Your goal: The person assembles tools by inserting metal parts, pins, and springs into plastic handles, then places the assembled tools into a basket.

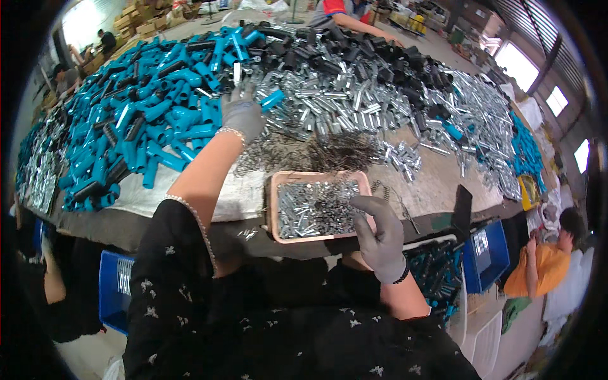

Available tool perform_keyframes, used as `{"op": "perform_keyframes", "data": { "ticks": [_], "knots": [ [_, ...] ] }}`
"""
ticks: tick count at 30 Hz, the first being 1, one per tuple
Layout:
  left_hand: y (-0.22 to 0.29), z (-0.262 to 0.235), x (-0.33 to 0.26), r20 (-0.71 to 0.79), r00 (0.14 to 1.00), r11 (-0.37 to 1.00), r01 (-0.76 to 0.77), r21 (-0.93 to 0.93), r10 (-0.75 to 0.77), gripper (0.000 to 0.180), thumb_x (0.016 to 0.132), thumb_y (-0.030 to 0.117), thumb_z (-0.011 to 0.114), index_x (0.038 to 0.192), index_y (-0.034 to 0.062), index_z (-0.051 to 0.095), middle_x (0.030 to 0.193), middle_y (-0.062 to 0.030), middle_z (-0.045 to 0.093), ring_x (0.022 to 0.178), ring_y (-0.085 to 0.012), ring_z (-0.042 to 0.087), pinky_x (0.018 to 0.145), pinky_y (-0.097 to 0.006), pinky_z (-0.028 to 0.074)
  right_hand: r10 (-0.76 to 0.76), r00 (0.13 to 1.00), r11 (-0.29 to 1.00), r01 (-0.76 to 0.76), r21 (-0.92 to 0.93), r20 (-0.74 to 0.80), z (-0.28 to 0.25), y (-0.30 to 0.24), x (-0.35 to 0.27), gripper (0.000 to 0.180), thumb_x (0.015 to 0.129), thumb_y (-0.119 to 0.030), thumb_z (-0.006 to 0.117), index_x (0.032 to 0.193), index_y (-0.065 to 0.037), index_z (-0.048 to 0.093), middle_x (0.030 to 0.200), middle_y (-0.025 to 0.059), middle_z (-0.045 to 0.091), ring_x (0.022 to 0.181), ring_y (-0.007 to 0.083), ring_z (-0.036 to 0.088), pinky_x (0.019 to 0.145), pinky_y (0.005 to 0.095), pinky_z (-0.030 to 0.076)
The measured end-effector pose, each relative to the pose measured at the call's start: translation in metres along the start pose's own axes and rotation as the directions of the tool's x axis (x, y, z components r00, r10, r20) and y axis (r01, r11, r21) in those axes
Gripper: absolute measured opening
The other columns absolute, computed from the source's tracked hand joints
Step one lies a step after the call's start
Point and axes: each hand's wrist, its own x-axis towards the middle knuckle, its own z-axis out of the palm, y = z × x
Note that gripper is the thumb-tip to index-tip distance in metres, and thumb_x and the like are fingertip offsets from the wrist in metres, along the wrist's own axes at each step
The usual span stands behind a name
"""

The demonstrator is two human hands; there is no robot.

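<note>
My left hand (243, 117), in a grey glove, reaches far forward to the border between a heap of teal plastic tubular parts (183, 117) and a heap of shiny metal tubes (348, 111). Its fingers are stretched out; a pale silver piece (237, 73) lies just past the fingertips, and whether they touch it is unclear. A short teal part (272, 100) is right beside this hand. My right hand (383, 237), also gloved, hovers at the right edge of a pink tray (274, 212) of small metal screws or pins (310, 206). Its thumb and forefinger are curved but apart, with nothing visible between them.
Thin dark springs (316, 152) lie tangled behind the tray. Black plastic parts (329, 54) are heaped farther back. Blue bins (487, 253) stand below the table edge. A person in orange (538, 272) is at the right; another person's arm (361, 26) reaches in from the back.
</note>
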Motion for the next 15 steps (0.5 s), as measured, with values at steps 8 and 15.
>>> {"op": "perform_keyframes", "data": {
  "ticks": [8, 15],
  "knots": [
    [0.003, -0.073, -0.068, -0.274, 0.909, 0.384, -0.141, -0.912, -0.315, 0.026, 0.095, 0.020, 0.060, 0.112, 0.0007, 0.064, 0.120, -0.0195, 0.062, 0.112, -0.0295, 0.060, 0.096, -0.036, 0.045, 0.221, 0.974, 0.963, -0.226, -0.148, -0.051, -0.022, 0.077, 0.080, 0.024, 0.093, -0.022, 0.062, 0.106, -0.004, 0.071, 0.105, 0.0174, 0.071, 0.100, 0.0331, 0.067, 0.086, 0.0411, 0.051],
    [0.011, -0.137, -0.322, 0.301, 0.950, -0.040, 0.298, -0.954, -0.088, 0.035, 0.098, 0.011, 0.056, 0.130, 0.0004, 0.048, 0.113, -0.0108, 0.056, 0.098, -0.0195, 0.057, 0.091, -0.034, 0.047, 0.297, 0.948, 0.883, -0.227, -0.412, 0.114, 0.021, 0.147, 0.216, 0.034, 0.088, -0.030, 0.065, 0.106, -0.003, 0.072, 0.110, 0.0205, 0.070, 0.102, 0.0377, 0.067, 0.089, 0.0423, 0.052]
  ]
}}
